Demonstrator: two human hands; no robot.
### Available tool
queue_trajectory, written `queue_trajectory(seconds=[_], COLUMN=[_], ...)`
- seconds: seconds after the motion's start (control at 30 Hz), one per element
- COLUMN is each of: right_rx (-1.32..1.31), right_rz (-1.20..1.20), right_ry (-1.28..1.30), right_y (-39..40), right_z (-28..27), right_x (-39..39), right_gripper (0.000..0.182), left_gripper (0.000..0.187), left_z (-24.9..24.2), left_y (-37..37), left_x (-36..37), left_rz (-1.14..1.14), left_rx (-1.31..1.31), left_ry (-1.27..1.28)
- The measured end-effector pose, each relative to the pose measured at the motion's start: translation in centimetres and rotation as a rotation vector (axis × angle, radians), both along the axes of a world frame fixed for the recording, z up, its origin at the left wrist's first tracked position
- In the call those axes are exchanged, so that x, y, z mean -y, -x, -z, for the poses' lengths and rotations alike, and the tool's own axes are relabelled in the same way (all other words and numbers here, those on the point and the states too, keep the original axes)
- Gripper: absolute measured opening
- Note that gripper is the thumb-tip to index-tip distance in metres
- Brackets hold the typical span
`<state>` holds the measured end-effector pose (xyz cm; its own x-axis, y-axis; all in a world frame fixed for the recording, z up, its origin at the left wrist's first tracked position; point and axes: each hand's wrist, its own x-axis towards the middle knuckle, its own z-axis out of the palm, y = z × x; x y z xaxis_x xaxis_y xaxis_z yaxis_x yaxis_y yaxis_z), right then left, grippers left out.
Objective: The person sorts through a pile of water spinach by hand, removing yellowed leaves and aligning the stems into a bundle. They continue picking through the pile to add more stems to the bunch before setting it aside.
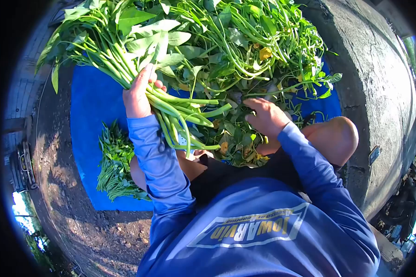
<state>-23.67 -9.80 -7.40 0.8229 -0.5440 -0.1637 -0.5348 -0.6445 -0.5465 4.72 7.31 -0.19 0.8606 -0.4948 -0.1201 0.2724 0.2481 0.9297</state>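
My left hand [141, 94] is closed around a thick bunch of leafy water spinach [118, 60], its leaves fanning out toward the upper left. The bunch's cut stem ends [185, 115] stick out below my fist toward the middle. To the right, my right hand [266, 115] hovers low over loose leaves, fingers bent, thumb and forefinger apart, with nothing visible between them. Just beyond it lies a large heap of tangled water spinach [245, 41]. Scattered leaves, some yellow, form a litter [231, 134] between my hands and legs.
A blue sheet [90, 115] lies under the greens. On its left part rests a pile of bundled greens [118, 161]. A concrete ledge [360, 69] runs along the right side. My bent knee [335, 138] is beside the right arm. Bare soil [106, 235] borders the sheet.
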Motion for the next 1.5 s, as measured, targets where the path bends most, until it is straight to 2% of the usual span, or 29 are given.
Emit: queue_trajectory(seconds=[0.03, 0.1, 0.23, 0.3, 0.37, 0.47, 0.57, 0.6, 0.63, 0.67, 0.7, 0.73, 0.77, 0.9, 0.93, 1.03, 1.07, 1.13, 1.23, 1.3, 1.37, 1.43, 1.5], right_rx=[0.227, 0.41, 0.559, 0.492, 0.414, 0.438, 0.572, 0.408, 0.513, 0.665, 0.748, 0.828, 0.834, 0.977, 0.972, 0.908, 0.972, 0.979, 0.908, 0.838, 0.755, 0.658, 0.468], right_rz=[0.091, 0.249, 0.295, 0.289, 0.215, 0.269, 0.327, 0.245, 0.322, 0.185, 0.151, 0.115, 0.202, 0.122, 0.107, 0.21, 0.196, 0.225, 0.282, 0.282, 0.241, 0.084, -0.09], right_ry=[-0.17, -0.1, 0.121, 0.164, 0.06, -0.182, -0.374, -0.398, -0.51, -0.452, -0.54, -0.631, -0.87, -0.851, -0.869, -0.636, -0.601, -0.372, -0.063, 0.141, 0.044, -0.316, -0.498], right_y=[-2.0, -6.0, -13.5, -15.5, -15.3, -14.6, -13.5, -12.5, -12.2, -11.2, -10.5, -10.0, -9.5, -9.1, -9.1, -10.1, -10.2, -11.8, -11.9, -12.6, -13.1, -13.3, -13.2], right_z=[-0.5, -0.8, 2.3, 3.6, 2.3, -0.2, -3.0, -5.8, -7.0, -7.6, -8.6, -10.1, -11.6, -15.5, -15.7, -15.4, -15.7, -16.3, -15.2, -14.3, -12.7, -9.3, -6.0], right_x=[1.6, 4.1, 7.5, 8.5, 9.8, 10.3, 10.5, 10.9, 10.4, 10.6, 10.7, 10.6, 10.4, 8.6, 8.7, 9.5, 9.3, 9.2, 7.7, 7.1, 5.5, 3.2, 0.5], right_gripper=[0.03, 0.026, 0.029, 0.035, 0.033, 0.036, 0.032, 0.035, 0.036, 0.036, 0.036, 0.036, 0.036, 0.047, 0.048, 0.048, 0.047, 0.046, 0.046, 0.047, 0.046, 0.047, 0.048], left_gripper=[0.024, 0.024, 0.023, 0.024, 0.026, 0.025, 0.026, 0.028, 0.031, 0.033, 0.032, 0.033, 0.033, 0.034, 0.034, 0.032, 0.032, 0.029, 0.028, 0.03, 0.032, 0.038, 0.042], left_z=[-0.4, 0.3, 0.8, 1.4, 1.6, 1.8, 2.1, 2.7, 2.4, 2.0, 1.5, 1.7, 2.1, 2.3, 2.1, 3.3, 3.4, 2.2, 3.3, 3.9, 3.9, 5.4, 6.9], left_y=[0.3, 0.6, 1.0, 0.7, 0.6, 0.4, 0.2, 0.1, 0.1, 0.2, 0.3, 0.1, 0.1, 0.0, 0.3, 1.1, 1.1, 1.4, 1.6, 1.8, 2.2, 2.4, 2.5], left_x=[0.1, 0.8, 1.7, 1.4, 0.7, 0.1, 0.4, 0.5, 0.6, 0.4, 0.2, 0.3, 0.3, 1.2, 1.2, 1.4, 1.9, 2.5, 3.2, 3.6, 3.9, 4.5, 4.8], left_rz=[-0.016, -0.011, 0.033, 0.025, 0.018, -0.001, -0.022, -0.024, -0.031, -0.017, 0.008, 0.016, 0.032, 0.024, 0.03, 0.054, 0.047, 0.001, 0.028, 0.025, 0.048, 0.098, 0.165], left_rx=[-0.011, -0.042, -0.039, -0.067, -0.028, -0.017, 0.031, 0.097, 0.164, 0.071, 0.037, 0.012, -0.014, -0.005, -0.012, -0.027, -0.009, -0.065, -0.006, -0.055, -0.083, -0.135, -0.156], left_ry=[-0.035, -0.069, -0.154, -0.179, -0.201, -0.228, -0.199, -0.191, -0.181, -0.219, -0.274, -0.22, -0.172, -0.108, -0.11, -0.139, -0.123, -0.083, 0.009, -0.05, -0.038, -0.107, -0.052])
